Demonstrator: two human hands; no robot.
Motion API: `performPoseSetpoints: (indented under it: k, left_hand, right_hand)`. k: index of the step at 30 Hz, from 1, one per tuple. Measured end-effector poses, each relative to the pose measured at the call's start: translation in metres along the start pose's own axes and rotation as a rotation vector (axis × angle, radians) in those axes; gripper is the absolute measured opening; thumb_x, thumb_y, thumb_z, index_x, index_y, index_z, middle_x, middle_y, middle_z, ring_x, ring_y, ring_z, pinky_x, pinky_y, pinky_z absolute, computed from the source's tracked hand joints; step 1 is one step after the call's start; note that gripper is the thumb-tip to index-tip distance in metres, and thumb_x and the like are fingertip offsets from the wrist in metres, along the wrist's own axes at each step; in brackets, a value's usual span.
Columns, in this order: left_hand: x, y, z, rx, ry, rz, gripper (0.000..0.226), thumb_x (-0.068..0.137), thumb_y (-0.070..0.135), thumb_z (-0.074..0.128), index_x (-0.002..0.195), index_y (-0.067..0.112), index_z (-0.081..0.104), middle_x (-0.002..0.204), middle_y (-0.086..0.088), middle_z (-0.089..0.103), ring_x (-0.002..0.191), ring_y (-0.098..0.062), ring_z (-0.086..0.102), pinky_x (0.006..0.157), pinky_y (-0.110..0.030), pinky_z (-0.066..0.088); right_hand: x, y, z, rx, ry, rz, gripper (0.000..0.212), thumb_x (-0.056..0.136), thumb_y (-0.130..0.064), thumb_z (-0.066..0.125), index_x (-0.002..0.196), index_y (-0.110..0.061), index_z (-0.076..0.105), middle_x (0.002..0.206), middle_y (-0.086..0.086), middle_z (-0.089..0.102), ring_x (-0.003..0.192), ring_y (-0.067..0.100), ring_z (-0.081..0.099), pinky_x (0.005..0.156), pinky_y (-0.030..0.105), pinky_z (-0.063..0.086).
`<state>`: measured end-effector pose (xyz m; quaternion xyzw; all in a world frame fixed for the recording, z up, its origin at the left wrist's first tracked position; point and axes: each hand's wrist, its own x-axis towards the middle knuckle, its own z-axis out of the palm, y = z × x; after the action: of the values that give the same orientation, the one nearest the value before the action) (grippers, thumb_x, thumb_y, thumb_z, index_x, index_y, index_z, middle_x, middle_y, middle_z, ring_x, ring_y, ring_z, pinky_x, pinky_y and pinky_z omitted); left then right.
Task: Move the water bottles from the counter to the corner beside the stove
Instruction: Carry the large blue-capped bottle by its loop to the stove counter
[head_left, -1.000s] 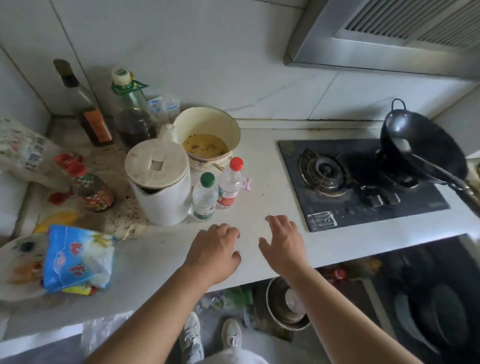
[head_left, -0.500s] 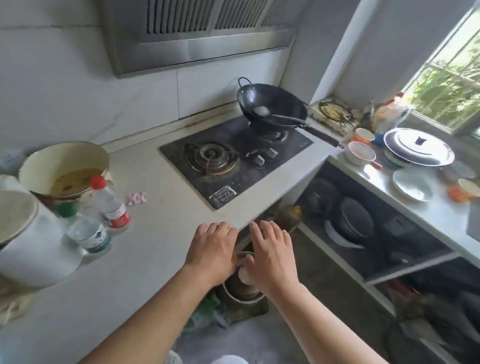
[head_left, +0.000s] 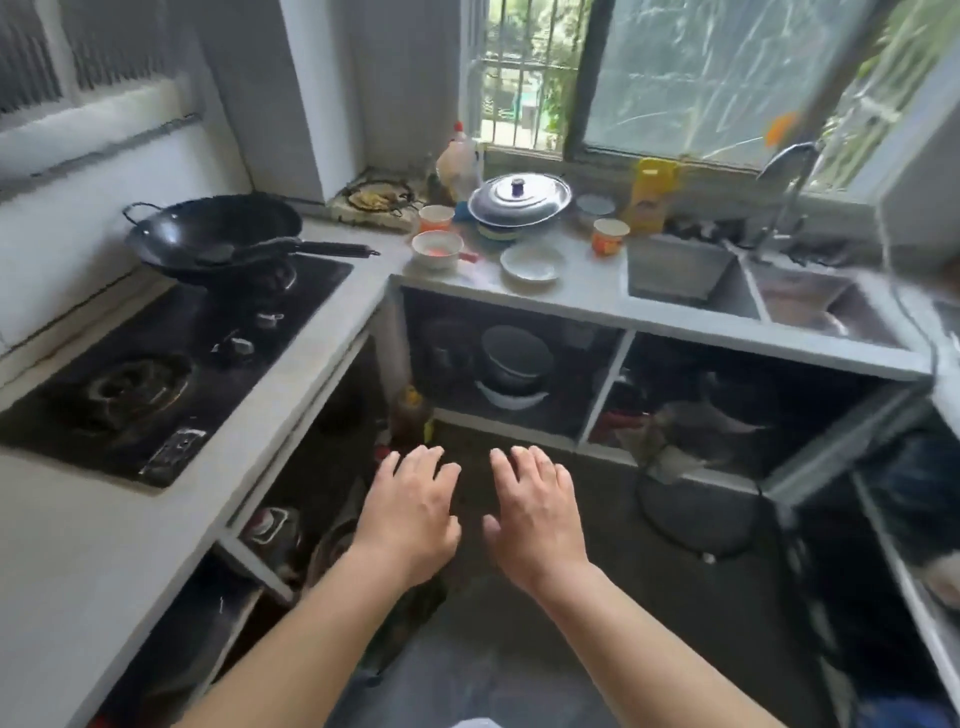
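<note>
Both hands are free. The left hand (head_left: 410, 519) and the right hand (head_left: 535, 519) hover side by side, a little apart, palms down and fingers straight, holding nothing. They are over the floor in front of the bench (head_left: 311, 364). The water bottles are not in view, so I cannot tell where they stand. I see none in the corner (head_left: 397, 236), so the task looks not yet begun.

Risks, as I judge them:
- The corner beside the stove (head_left: 171, 374) is crowded: a round wire mat (head_left: 376, 199), a big yellowish bottle w/ red cap (head_left: 457, 161), an orange cup (head_left: 435, 218) and a white bowl (head_left: 437, 249). There is little bare surface, so a light bottle set down in a hurry could knock the cup or tip over.
- The long handle (head_left: 337, 250) of the wok (head_left: 208, 234) sticks out toward the corner. An arm hitting it could turn the wok.
- Thin plastic too near a burner would prob. soften. I cannot tell if the stove is on.

Materials etc.: the bench is pale, smooth and hard, stone-like. The stove top is black and glossy w/ round metal burners. The wok is dark, dull metal, deep and round. The domed lid (head_left: 519, 200) is shiny steel w/ a dark knob. The sink (head_left: 691, 275) is a rectangular steel basin.
</note>
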<state>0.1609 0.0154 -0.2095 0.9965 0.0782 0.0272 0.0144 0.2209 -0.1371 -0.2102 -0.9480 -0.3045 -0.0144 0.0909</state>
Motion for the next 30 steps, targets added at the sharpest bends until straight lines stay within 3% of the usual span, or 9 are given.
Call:
performPoseSetpoints:
  k: [6,14,30]
  left_hand:
    - [0.052,0.103,0.002,-0.038,-0.014,0.243,0.065,0.084,0.045,0.060,0.144,0.027,0.041,0.153,-0.003,0.039,0.144,-0.020,0.026,0.119,-0.044,0.019]
    - [0.117,0.198,0.031,-0.079,-0.100,0.589,0.066,0.088,0.044,0.054,0.149,0.026,0.034,0.157,-0.003,0.032,0.146,-0.021,0.021,0.120,-0.043,0.014]
    - [0.231,0.336,0.007,-0.290,-0.040,1.038,0.063,0.080,0.041,0.055,0.140,0.021,0.047,0.138,0.001,0.052,0.133,-0.020,0.041,0.110,-0.038,0.029]
  right_hand:
    - [-0.032,0.100,-0.019,-0.004,0.045,0.286,0.079,0.087,-0.044,0.068,0.154,-0.019,0.035,0.156,0.011,0.043,0.148,0.032,0.035,0.120,0.051,0.031]
    - [-0.059,0.186,-0.015,0.003,0.024,0.620,0.076,0.092,-0.041,0.064,0.156,-0.020,0.030,0.159,0.010,0.037,0.151,0.031,0.026,0.122,0.050,0.024]
    - [-0.076,0.278,-0.086,-0.169,0.142,1.189,0.074,0.089,-0.041,0.068,0.152,-0.018,0.037,0.151,0.009,0.045,0.142,0.028,0.038,0.114,0.045,0.036]
